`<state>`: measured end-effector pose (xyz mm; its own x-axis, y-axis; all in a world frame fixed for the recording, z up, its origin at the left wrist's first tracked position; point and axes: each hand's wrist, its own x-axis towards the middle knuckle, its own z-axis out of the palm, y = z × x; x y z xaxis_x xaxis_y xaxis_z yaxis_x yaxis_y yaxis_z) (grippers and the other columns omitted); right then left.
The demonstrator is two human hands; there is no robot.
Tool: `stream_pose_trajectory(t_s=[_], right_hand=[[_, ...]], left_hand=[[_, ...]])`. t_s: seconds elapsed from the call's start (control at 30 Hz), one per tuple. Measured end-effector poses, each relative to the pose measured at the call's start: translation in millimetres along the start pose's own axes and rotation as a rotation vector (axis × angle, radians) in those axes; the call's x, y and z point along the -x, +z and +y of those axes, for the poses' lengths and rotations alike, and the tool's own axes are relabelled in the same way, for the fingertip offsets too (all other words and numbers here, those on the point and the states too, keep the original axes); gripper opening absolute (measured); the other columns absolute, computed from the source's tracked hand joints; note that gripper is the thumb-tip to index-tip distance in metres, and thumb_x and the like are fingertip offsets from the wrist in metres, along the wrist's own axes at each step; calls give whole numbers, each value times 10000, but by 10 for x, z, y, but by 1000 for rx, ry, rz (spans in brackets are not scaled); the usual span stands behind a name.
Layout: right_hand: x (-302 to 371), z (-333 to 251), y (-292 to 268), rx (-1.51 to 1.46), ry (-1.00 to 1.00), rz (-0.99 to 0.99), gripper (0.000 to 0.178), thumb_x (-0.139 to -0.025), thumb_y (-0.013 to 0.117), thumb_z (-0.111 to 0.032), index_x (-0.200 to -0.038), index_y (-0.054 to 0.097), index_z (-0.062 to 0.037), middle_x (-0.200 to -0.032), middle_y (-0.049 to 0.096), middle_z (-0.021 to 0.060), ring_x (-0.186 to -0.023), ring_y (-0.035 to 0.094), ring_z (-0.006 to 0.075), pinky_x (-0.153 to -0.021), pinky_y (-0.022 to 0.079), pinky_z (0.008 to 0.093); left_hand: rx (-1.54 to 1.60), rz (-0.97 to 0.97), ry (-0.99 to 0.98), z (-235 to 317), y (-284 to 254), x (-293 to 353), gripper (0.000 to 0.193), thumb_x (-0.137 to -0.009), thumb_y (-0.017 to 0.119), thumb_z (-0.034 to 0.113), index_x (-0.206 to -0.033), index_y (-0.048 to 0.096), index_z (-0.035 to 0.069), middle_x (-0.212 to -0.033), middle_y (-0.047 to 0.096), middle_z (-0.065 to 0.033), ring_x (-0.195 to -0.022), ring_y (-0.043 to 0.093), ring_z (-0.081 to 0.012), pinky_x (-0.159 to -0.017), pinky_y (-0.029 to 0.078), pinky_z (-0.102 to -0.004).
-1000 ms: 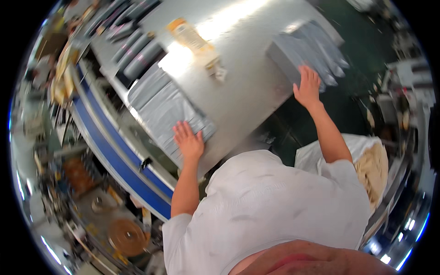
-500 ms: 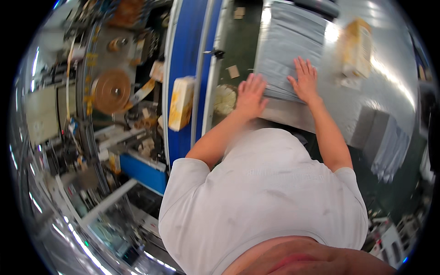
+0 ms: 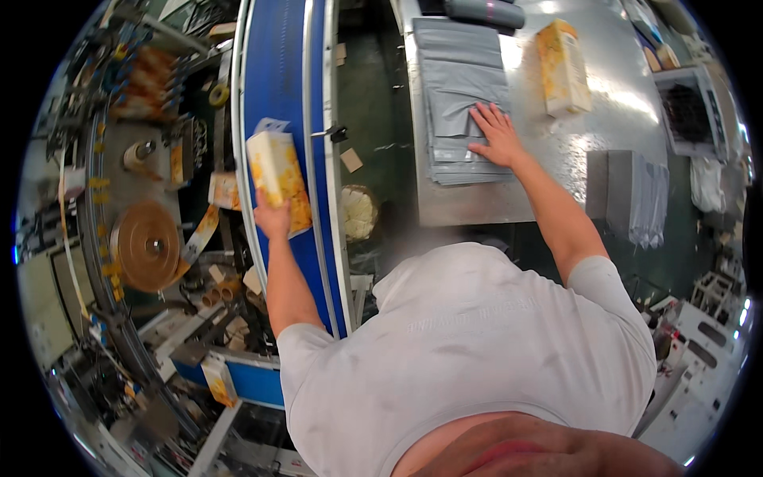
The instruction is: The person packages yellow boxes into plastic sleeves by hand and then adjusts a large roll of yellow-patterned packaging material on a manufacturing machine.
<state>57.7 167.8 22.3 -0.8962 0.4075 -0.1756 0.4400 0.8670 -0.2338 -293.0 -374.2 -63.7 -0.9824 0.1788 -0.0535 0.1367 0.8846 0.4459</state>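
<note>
Where the left grip [image 3: 274, 215] is: over on the blue conveyor belt [image 3: 274, 48], touching the near-left part of a white-and-yellow wrapped pack [image 3: 278, 171], tissues by the looks of it

How that pack lies: flat on the belt, most of it stretching ahead and to the right of the left grip, long axis roughly along the belt, pale flap showing at the far end

Nearer hand: left, no contest; the other one is well apart, across the gap between belt and metal bench [image 3: 477, 208]

Left grip state: laid against the pack, but honestly can't tell if it's pinching or just resting, the undersides are hidden

Right grip [image 3: 498, 139]: fingers a bit spread, palm down on the right side of a stack of flat grey plastic bags [image 3: 461, 56], not pinching anything I can see

Second pack [image 3: 563, 71]: similar colours, on the bench, ahead and to the right of the right grip, not touching it

Other grey stuff: a dark grey roll [image 3: 485, 12] by the stack's far end, more grey bags [image 3: 648, 191] drooping off the bench's right edge

Labels: yellow-orange print on both packs, lettering too small to make out
</note>
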Motion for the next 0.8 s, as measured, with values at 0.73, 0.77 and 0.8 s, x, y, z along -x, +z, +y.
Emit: stream_pose_trajectory(t_s=[0.73, 0.77, 0.8], right_hand=[[1453, 142, 154, -1013, 317, 253, 586, -943, 788, -120, -1494, 597, -73, -1379, 670, 162, -1282, 654, 313, -1060, 545, 404], [1408, 289, 160, -1008, 313, 238, 533, -940, 784, -115, -1449, 632, -72, -1369, 669, 169, -1275, 653, 327, -1054, 546, 405], [1339, 508, 106, -762, 122, 375, 399, -945, 751, -123, -1333, 684, -61, -1462, 643, 140, -1373, 599, 320, -1126, 507, 444]], left_hand=[[929, -633, 260, 4483, 1330, 1510, 1044, -918, 847, 40, -1729, 189, 20, -1476, 633, -170, -1347, 631, -290, -1133, 517, -394], [977, -723, 211, 4502, 1345, 1488, 1061, -914, 850, 38, -1732, 175, 23, -1421, 651, -153, -1300, 644, -276, -1117, 524, -394], [1023, -809, 164, 4525, 1350, 1463, 1078, -910, 854, 35, -1735, 160, 27, -1366, 669, -136, -1253, 657, -263, -1100, 530, -394]])
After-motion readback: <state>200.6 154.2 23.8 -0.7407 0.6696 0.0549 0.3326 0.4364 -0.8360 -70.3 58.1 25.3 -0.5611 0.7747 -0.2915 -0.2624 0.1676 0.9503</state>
